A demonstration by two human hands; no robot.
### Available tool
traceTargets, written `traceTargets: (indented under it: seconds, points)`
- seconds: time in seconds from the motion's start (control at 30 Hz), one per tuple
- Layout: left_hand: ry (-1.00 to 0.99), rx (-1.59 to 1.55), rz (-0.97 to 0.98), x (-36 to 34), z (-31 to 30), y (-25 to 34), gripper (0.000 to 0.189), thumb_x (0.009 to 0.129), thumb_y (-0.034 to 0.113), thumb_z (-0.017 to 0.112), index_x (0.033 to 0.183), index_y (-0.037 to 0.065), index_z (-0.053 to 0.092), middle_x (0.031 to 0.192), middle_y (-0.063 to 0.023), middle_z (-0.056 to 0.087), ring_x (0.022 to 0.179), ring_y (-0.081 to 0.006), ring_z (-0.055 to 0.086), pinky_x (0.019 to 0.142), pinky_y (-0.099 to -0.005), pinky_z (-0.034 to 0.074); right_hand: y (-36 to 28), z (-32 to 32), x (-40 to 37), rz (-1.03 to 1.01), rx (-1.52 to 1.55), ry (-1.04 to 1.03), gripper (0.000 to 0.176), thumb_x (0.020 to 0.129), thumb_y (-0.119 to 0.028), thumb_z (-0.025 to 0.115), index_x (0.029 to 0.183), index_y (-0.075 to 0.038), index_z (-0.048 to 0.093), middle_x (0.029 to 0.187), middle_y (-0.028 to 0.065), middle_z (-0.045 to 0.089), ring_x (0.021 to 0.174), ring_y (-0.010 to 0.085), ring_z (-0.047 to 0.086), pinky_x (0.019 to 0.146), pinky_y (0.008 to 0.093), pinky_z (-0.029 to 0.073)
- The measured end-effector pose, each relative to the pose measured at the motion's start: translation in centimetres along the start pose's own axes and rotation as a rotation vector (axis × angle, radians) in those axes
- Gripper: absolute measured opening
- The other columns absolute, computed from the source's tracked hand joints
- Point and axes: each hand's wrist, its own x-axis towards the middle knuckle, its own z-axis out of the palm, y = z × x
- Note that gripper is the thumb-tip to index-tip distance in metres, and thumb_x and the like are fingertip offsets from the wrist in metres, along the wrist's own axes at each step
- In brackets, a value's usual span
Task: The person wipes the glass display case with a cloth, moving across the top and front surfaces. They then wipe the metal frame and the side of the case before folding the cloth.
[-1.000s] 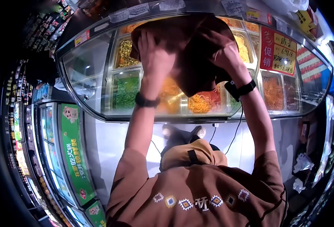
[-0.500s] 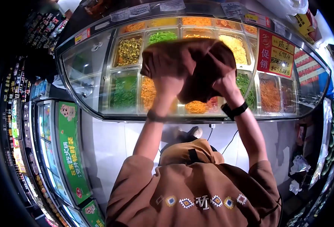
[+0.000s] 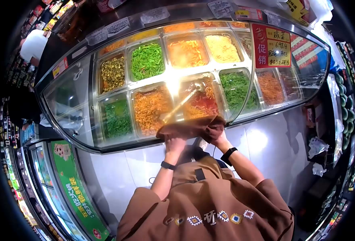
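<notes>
Cloth (image 3: 191, 127) spans sideways between left hand (image 3: 174, 144) and right hand (image 3: 221, 140).

Brown short-sleeved shirt (image 3: 225, 197), row of white, yellow and blue diamond motifs (image 3: 207, 219) across it. Thin black band (image 3: 168, 165) by left hand (image 3: 174, 144), wider black band (image 3: 228, 156) by right hand (image 3: 221, 139).

Left hand (image 3: 174, 144) and right hand (image 3: 221, 139) clenched, forearms forward.

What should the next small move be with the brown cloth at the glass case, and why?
Probably slide the brown cloth sideways along the curved glass cover of the food case. The left hand and right hand both press it, bunched, at the cover's lower edge by the middle trays; glass stretches on either side.
</notes>
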Motion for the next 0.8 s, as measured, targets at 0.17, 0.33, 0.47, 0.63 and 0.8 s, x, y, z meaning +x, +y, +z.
traceTargets:
  seconds: [0.17, 0.33, 0.47, 0.63, 0.8]
  points:
    - [0.245, 0.098, 0.175, -1.9, 8.4, -2.9, 0.026, 0.085, 0.035, 0.063, 0.090, 0.012, 0.074, 0.089, -0.0164, 0.067, 0.098, -0.0396, 0.060, 0.096, -0.0578, 0.038, -1.1, 0.7, -1.6, 0.063, -0.086, -0.020, 0.030, 0.062, -0.013, 0.084, 0.087, -0.017, 0.068, 0.087, 0.0020, 0.068, 0.081, 0.0253, 0.068, 0.069, 0.0365, 0.055]
    - [0.273, 0.165, 0.181, -1.6, 9.6, -3.3, 0.028, 0.087, 0.036, 0.064, 0.097, 0.010, 0.071, 0.098, -0.0180, 0.061, 0.105, -0.0408, 0.054, 0.096, -0.0629, 0.034, 0.2, 1.6, -3.3, 0.151, -0.047, -0.088, 0.027, 0.062, -0.011, 0.082, 0.084, -0.016, 0.067, 0.086, 0.0016, 0.067, 0.078, 0.0258, 0.067, 0.072, 0.0349, 0.055]
    - [0.430, -0.058, 0.191, 0.5, 7.1, -1.3, 0.034, 0.086, 0.038, 0.065, 0.104, 0.009, 0.070, 0.112, -0.0232, 0.057, 0.111, -0.0461, 0.049, 0.098, -0.0663, 0.031, 0.1, -1.2, -0.5, 0.169, 0.063, 0.019, 0.027, 0.065, -0.014, 0.072, 0.092, -0.015, 0.066, 0.088, 0.0029, 0.062, 0.085, 0.0251, 0.062, 0.079, 0.0380, 0.052]
    - [0.326, -0.150, 0.169, 6.3, -4.9, 6.2, 0.046, 0.077, 0.035, 0.068, 0.110, 0.003, 0.067, 0.122, -0.0296, 0.052, 0.120, -0.0526, 0.041, 0.105, -0.0689, 0.025, 2.5, -5.0, 5.7, 0.255, -0.023, 0.139, 0.049, 0.062, -0.024, 0.077, 0.106, -0.006, 0.066, 0.111, 0.0165, 0.062, 0.108, 0.0384, 0.055, 0.096, 0.0469, 0.047]
    - [0.684, -0.147, 0.236, 12.0, -11.7, 10.9, 0.046, 0.074, 0.027, 0.067, 0.111, -0.001, 0.066, 0.123, -0.0333, 0.051, 0.126, -0.0537, 0.039, 0.113, -0.0658, 0.019, 4.7, -10.2, 13.5, 0.209, 0.063, 0.319, 0.063, 0.070, -0.024, 0.078, 0.126, 0.000, 0.061, 0.136, 0.0244, 0.054, 0.133, 0.0470, 0.042, 0.111, 0.0497, 0.035]
